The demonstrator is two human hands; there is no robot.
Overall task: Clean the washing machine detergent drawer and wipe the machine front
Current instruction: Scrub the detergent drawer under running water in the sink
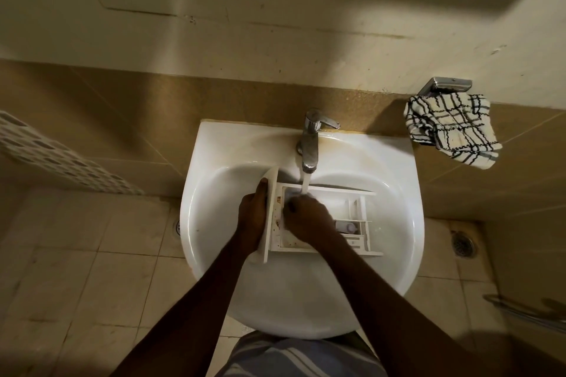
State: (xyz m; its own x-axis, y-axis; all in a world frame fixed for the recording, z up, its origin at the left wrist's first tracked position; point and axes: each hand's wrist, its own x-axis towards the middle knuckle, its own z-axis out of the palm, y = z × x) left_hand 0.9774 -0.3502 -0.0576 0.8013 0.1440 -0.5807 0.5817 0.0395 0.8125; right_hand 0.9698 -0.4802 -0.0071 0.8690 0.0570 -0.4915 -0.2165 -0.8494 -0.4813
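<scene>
The white detergent drawer lies across the basin of the white sink, its front panel to the left and brown stains along its left inner wall. My left hand grips the drawer's front panel. My right hand is inside the drawer's left compartment with fingers curled; whether it holds anything there is hidden. Water runs from the chrome tap into that compartment just beyond my right hand.
A black-and-white checked cloth hangs from a chrome holder on the wall at the right. A perforated white basket stands at the left. Floor drains lie on the tiled floor beside the sink.
</scene>
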